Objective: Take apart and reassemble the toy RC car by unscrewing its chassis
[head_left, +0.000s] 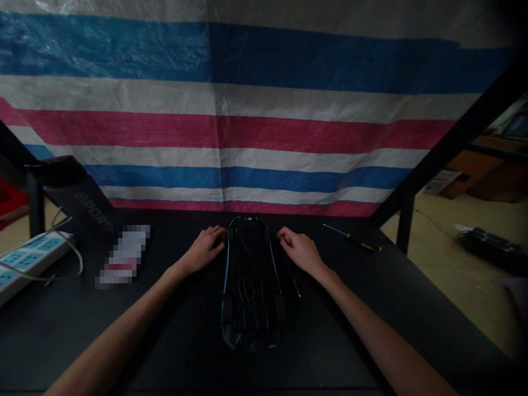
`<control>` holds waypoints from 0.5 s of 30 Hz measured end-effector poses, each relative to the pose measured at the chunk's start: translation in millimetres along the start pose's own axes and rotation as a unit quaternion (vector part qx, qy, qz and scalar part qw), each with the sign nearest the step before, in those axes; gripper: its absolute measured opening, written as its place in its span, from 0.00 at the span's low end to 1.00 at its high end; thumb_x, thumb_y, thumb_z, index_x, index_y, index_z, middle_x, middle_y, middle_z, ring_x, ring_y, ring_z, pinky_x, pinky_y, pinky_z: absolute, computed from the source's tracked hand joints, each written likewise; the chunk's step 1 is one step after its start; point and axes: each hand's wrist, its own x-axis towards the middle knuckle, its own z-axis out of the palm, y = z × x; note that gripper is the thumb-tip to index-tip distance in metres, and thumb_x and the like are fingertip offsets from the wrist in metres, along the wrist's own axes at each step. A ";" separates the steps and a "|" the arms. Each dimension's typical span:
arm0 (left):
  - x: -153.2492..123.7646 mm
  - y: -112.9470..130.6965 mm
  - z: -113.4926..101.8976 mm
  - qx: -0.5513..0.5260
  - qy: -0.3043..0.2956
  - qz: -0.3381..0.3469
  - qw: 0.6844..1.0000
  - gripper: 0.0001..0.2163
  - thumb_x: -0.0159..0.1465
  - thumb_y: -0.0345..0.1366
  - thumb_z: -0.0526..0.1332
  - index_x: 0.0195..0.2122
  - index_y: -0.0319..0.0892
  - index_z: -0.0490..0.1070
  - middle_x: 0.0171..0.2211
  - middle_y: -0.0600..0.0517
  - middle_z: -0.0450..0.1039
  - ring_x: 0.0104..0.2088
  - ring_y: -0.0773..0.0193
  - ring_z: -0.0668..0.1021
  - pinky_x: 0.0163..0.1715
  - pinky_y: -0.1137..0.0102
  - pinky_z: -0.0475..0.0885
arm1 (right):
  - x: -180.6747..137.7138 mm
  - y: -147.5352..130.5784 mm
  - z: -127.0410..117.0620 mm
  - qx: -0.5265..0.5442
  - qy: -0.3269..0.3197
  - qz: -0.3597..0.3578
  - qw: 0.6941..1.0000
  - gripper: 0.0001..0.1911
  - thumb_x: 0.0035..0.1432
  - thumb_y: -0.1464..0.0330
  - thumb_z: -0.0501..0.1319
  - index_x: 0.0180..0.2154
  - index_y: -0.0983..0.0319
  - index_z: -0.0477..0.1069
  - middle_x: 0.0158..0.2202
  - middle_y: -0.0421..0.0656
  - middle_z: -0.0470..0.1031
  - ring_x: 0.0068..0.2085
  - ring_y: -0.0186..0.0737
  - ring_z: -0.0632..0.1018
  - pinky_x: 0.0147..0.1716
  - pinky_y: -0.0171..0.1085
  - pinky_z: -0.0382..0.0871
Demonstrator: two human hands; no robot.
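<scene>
A toy car lies upside down on the black table, its dark underside and wheels facing up and blue edging along its sides. My left hand rests on the table at the car's far left wheel, fingers loosely bent and apart, holding nothing visible. On the other side, my right hand lies with its fingers curled in, a small gap from the car. Just below that hand is a thin tool with a metal shaft; its upper end is dark and hard to make out. A black-and-yellow screwdriver lies farther right.
At the left are a white power strip with a cable, a dark box marked SPORT and a blurred-out item. A striped plastic sheet hangs behind the table. Dark frame bars stand at the right edge.
</scene>
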 end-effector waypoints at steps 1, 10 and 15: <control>0.0 0.2 -0.2 -0.001 0.001 0.001 1.000 0.12 0.73 0.36 0.52 0.52 0.42 0.71 0.49 0.43 0.75 0.50 0.50 0.76 0.56 0.53 0.69 | 0.0 0.3 0.2 0.000 0.001 0.000 1.000 0.11 0.68 0.66 0.54 0.46 0.53 0.74 0.28 0.35 0.74 0.30 0.37 0.75 0.28 0.34 0.53; 0.1 6.0 -3.6 -0.006 0.010 -0.004 1.000 0.10 0.72 0.35 0.53 0.50 0.43 0.71 0.45 0.45 0.77 0.46 0.52 0.78 0.51 0.56 0.70 | -0.3 -0.3 -0.4 0.000 0.001 -0.003 1.000 0.10 0.68 0.66 0.55 0.45 0.53 0.74 0.29 0.35 0.75 0.29 0.37 0.75 0.28 0.35 0.52; 0.5 8.0 -3.7 -0.011 0.014 -0.010 1.000 0.09 0.70 0.34 0.54 0.48 0.43 0.70 0.43 0.46 0.77 0.44 0.52 0.77 0.49 0.57 0.69 | -1.4 -1.4 -2.3 -0.002 0.001 0.000 1.000 0.11 0.69 0.66 0.54 0.46 0.53 0.74 0.29 0.36 0.76 0.30 0.37 0.76 0.28 0.35 0.52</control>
